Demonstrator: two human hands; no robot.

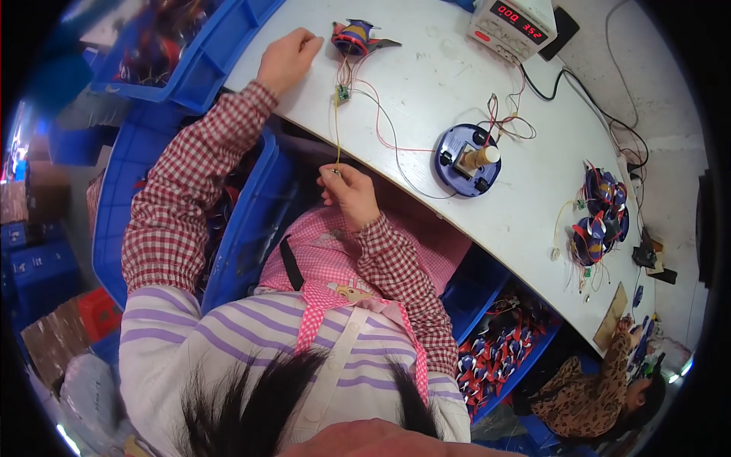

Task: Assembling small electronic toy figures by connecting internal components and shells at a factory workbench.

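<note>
My left hand [288, 61] rests on the white tabletop at the far left, its fingers curled closed with nothing showing in them. Just right of it lies a small red, blue and yellow plastic toy part [353, 36] with dark fin-like pieces. Thin wires run from it to a small green circuit board [342, 94]. A yellow wire [337, 129] hangs from the board over the table's edge. My right hand [350, 194], above my lap, pinches its lower end, where a tiny fitting shows. Red and dark wires also reach a round blue device [466, 161] with a tan cylinder on top.
A power supply [512, 24] with a red display stands at the back. More wired toy parts [600, 217] lie to the right. Blue crates [183, 91] flank me on the left; a blue bin of parts [502, 346] sits below the table. Another person [582, 396] works at lower right.
</note>
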